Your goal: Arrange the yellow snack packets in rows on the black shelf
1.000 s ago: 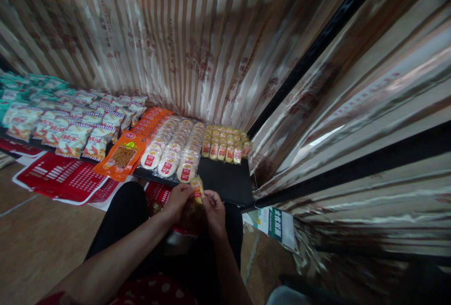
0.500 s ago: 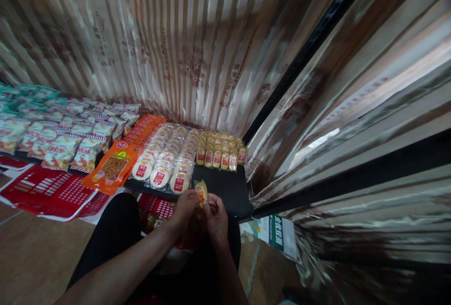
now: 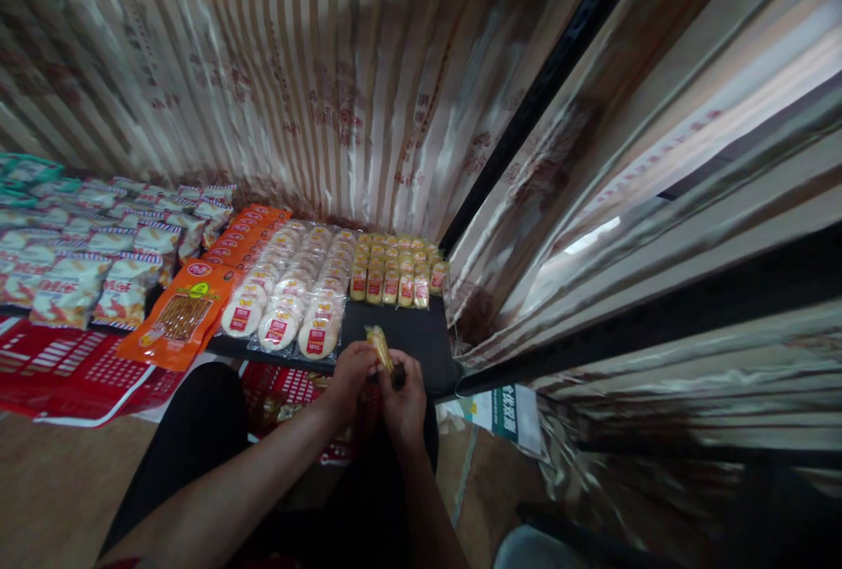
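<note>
My left hand [image 3: 350,376] and my right hand [image 3: 403,394] meet over my lap, both pinched on one small yellow snack packet [image 3: 380,347] that sticks up between them. Just beyond the hands lies a low black board [image 3: 421,337] with snacks laid in rows: small yellow packets [image 3: 395,269] at the right, round white packs with red labels [image 3: 296,288] in the middle, orange flat packs [image 3: 190,310] to their left. The board's near right corner lies bare right in front of my hands.
Further left lie white-and-red snack bags [image 3: 85,275] and green packs [image 3: 26,170]. A red basket [image 3: 79,367] lies under the board's front edge. A striped shiny curtain [image 3: 316,87] closes the back and right. A green-and-white box [image 3: 510,407] sits on the floor at right.
The view has swung a little, so the display sits further left. My hands stay together on the yellow packet, which has tilted and now sits slightly further forward.
</note>
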`<state>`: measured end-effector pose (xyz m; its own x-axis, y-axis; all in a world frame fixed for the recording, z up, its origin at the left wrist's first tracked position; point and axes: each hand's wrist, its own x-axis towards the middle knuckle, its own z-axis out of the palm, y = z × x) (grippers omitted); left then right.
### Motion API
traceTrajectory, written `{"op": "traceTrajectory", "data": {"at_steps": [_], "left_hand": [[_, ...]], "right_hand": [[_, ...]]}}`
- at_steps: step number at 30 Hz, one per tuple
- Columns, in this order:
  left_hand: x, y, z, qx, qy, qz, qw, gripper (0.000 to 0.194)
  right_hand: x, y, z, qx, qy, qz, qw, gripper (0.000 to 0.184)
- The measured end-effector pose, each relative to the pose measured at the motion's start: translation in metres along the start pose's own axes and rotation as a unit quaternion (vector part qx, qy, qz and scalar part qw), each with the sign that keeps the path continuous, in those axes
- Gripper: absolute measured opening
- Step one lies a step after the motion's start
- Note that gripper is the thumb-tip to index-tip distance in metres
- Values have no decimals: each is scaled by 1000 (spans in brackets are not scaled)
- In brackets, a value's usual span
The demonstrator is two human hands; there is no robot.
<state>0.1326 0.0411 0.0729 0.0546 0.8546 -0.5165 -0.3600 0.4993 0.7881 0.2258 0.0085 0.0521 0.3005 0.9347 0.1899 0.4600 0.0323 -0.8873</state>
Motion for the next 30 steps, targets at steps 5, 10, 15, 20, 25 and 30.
{"op": "traceTrajectory", "data": {"at_steps": [5, 10, 15, 20, 25, 30], "left_hand": [[11, -3, 8, 10, 4, 15, 1000, 11], [23, -7, 20, 60, -4, 21, 998, 12], [36, -8, 37, 115, 9, 43, 992, 13], [47, -11, 52, 163, 1, 81, 983, 13], [56, -16, 65, 165, -13, 96, 982, 15], [66, -22, 77, 153, -17, 90, 984, 17]], "right_hand": [[10, 10, -3, -21, 15, -3, 1000, 21], [18, 23, -6, -46, 39, 7, 998, 28], [28, 31, -13, -121, 84, 13, 989, 33], [38, 31, -18, -179, 99, 33, 978, 35], [46, 28, -21, -165, 107, 80, 977, 36], [54, 33, -21, -148, 110, 80, 980, 44]]}}
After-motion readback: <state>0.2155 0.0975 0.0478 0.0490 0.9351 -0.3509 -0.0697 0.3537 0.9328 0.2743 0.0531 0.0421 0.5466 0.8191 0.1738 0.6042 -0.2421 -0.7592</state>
